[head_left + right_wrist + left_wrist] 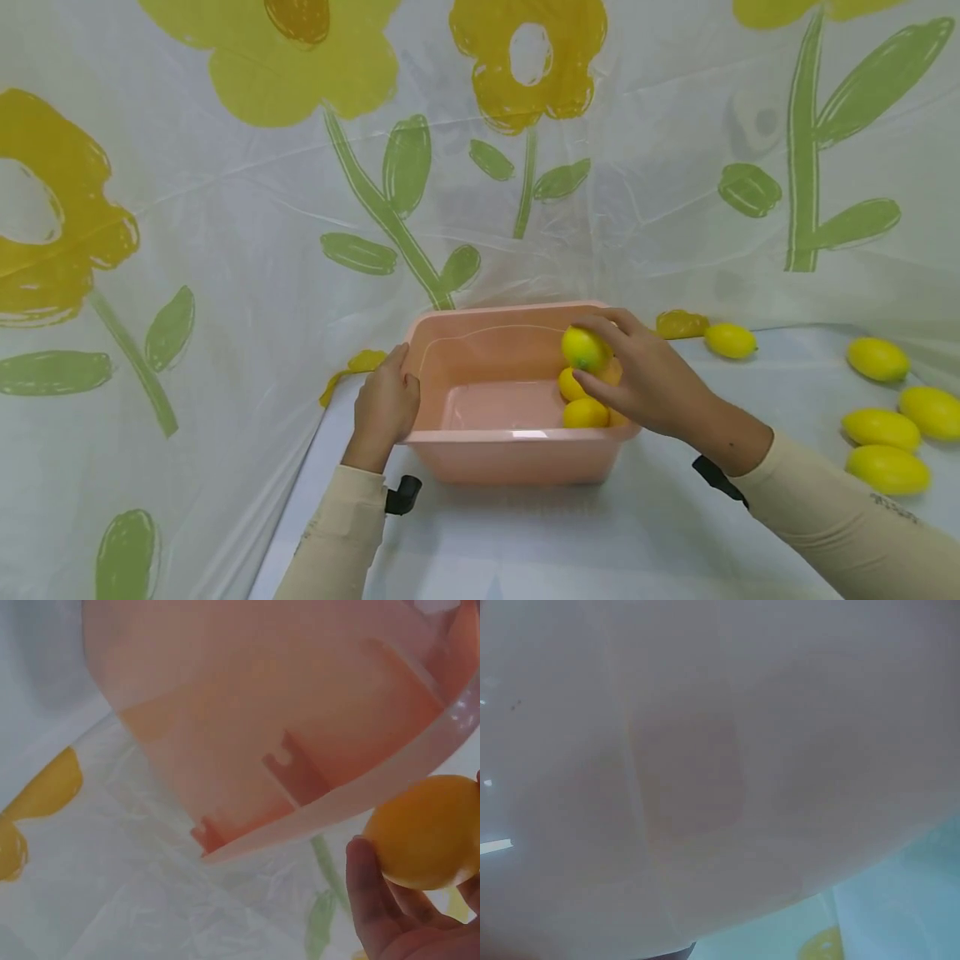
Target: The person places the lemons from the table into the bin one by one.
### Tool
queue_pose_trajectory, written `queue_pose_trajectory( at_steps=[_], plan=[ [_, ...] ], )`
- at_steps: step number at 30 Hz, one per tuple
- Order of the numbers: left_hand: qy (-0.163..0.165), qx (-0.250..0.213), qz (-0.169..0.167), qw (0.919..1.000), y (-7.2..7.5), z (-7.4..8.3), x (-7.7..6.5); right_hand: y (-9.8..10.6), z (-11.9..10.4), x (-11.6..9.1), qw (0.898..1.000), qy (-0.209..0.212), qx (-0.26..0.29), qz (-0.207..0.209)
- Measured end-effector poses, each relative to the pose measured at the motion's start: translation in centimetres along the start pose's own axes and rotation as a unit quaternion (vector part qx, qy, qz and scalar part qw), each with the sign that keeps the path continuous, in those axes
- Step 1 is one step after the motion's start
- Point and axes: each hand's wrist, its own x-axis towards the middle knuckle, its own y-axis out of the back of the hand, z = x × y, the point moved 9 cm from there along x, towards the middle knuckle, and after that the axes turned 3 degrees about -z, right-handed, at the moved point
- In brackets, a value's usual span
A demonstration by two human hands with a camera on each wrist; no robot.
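A pink plastic basin point(517, 458) stands on the table in the middle of the head view. My left hand point(386, 404) grips its left rim. Over the right end of the basin, my right hand point(652, 379) holds a yellow lemon point(587, 348) between thumb and fingers. Two more lemons lie inside below it, one lemon point(585, 412) nearer the front wall. In the right wrist view the held lemon point(427, 832) shows beside the basin rim point(330, 806). Only the blurred basin wall point(780, 787) fills most of the left wrist view; the left hand is not clear there.
Several loose lemons lie on the white table to the right, such as a lemon point(877, 360) and another lemon point(888, 469). One lemon point(731, 341) sits near the back edge. A flower-printed sheet point(637, 208) hangs close behind the basin and along the left.
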Motion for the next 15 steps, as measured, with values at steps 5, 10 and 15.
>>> queue_pose_trajectory(
  at_steps=[5, 10, 15],
  plan=[
    [0.003, 0.005, -0.001, 1.0, -0.1, 0.0, 0.1, -1.5, -0.2, 1.4, 0.999, 0.005, -0.003, -0.045],
    [-0.001, 0.001, 0.003, 1.0, -0.1, 0.1, 0.2, -2.6, -0.4, 2.4, 0.997, 0.01, -0.006, -0.077],
    [0.002, -0.008, 0.004, 1.0, 0.0, 0.0, 0.0, -3.6, -0.4, 3.3, 0.995, 0.01, 0.012, -0.097]
  ],
)
